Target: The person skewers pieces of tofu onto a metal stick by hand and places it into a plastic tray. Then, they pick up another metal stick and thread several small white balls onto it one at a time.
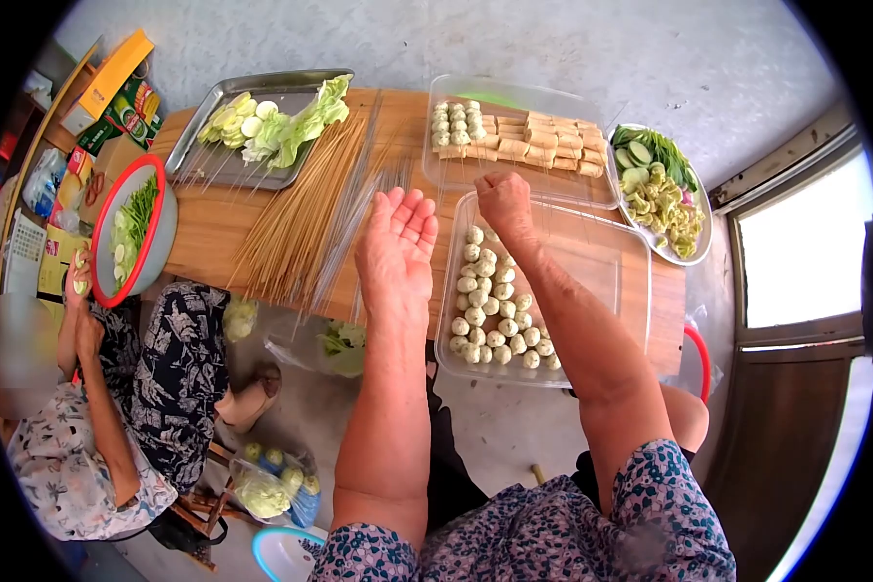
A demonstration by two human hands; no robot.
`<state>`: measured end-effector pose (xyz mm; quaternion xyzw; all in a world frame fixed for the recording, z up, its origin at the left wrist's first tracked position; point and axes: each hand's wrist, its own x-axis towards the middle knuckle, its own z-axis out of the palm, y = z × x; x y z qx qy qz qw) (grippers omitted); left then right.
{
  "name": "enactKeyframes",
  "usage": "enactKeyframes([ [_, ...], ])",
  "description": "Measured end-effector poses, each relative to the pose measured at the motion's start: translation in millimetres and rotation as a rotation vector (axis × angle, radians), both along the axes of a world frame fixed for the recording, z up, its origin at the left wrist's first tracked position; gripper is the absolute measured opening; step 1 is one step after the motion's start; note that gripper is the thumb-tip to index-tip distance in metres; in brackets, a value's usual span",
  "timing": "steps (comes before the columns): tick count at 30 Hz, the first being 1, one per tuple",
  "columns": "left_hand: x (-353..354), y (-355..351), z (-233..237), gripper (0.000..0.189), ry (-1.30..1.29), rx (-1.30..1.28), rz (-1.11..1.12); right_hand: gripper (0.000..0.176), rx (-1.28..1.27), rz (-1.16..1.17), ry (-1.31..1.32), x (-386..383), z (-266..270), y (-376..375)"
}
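Note:
My left hand [398, 242] is turned palm up over the table, its fingers stretched out and nothing lying on the palm. Thin metal skewers [328, 276] and a bundle of wooden skewers [296, 209] lie beside it. My right hand [506, 202] is closed above the back left corner of a clear plastic box [640, 291]; what its fingers hold, if anything, is hidden. Many speckled pale balls [495, 310] fill that box's left side. Behind it, another clear box [514, 89] contains skewered balls [456, 123] and beige rolls [543, 141].
A metal tray [291, 179] with skewered vegetables stands at the back left. An oval plate [700, 250] of greens and cucumber slices sits at the right. A seated co-worker [97, 427] is at the left near a red-rimmed bowl [165, 233] of vegetables.

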<state>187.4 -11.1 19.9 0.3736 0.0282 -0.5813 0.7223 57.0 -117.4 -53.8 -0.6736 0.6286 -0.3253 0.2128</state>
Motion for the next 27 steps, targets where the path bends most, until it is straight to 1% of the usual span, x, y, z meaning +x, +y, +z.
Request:
enactKeyframes([
  [1, 2.0, -0.7, -1.4, 0.038, 0.000, 0.000, -0.003, 0.021, 0.000, -0.003, 0.000, -0.5, -0.9, 1.0],
  [3, 8.4, -2.1, -7.5, 0.036, -0.002, -0.005, 0.007, 0.022, -0.013, 0.034, 0.101, -2.2, -1.5, 4.3],
  [4, 10.4, -2.1, -9.0, 0.036, 0.000, -0.007, 0.005, 0.022, -0.014, 0.032, 0.102, -2.7, -0.4, 7.2],
  [6, 14.0, -1.9, -9.9, 0.043, -0.040, -0.007, 0.017, 0.023, 0.043, 0.027, 0.104, -2.3, 3.4, 11.8],
  [10, 21.1, 4.7, -14.2, 0.042, -0.058, -0.014, 0.025, 0.023, 0.029, 0.080, 0.158, -0.6, 5.9, 18.3],
  [13, 25.0, 8.4, -21.7, 0.042, -0.088, -0.031, 0.009, 0.022, -0.059, 0.045, 0.153, -4.6, 11.9, 32.6],
  [15, 26.9, 12.6, -26.2, 0.042, -0.074, -0.034, -0.003, 0.021, -0.106, 0.116, -0.035, -13.2, 6.9, 45.8],
  [17, 27.6, 18.4, -30.0, 0.041, -0.063, -0.037, -0.003, 0.018, -0.140, 0.136, -0.027, -21.7, 26.8, 77.5],
  [19, 28.2, 22.9, -36.0, 0.041, -0.049, -0.035, -0.008, 0.017, -0.227, 0.194, -0.104, -31.8, 42.5, 113.9],
  [21, 30.7, 25.5, -44.9, 0.042, -0.020, -0.045, 0.002, 0.013, -0.154, 0.209, -0.192, -44.1, 49.6, 155.2],
  [22, 32.1, 26.9, -50.3, 0.036, 0.018, -0.038, 0.009, 0.012, -0.119, 0.226, -0.209, -52.1, 50.8, 177.4],
  [23, 35.2, 28.3, -55.7, 0.036, 0.014, -0.030, -0.012, 0.010, -0.149, 0.255, -0.207, -63.2, 45.0, 199.1],
  [25, 38.1, 32.7, -66.7, 0.027, 0.198, -0.083, -0.060, 0.011, -0.045, 0.266, -0.259, -82.5, 42.0, 246.4],
  [26, 41.5, 37.4, -69.7, 0.026, 0.276, -0.138, -0.127, 0.011, -0.033, 0.221, -0.258, -92.8, 35.9, 267.3],
  [27, 45.8, 40.7, -71.7, 0.026, 0.359, -0.190, -0.192, 0.012, -0.019, 0.234, -0.257, -103.5, 25.4, 286.3],
])
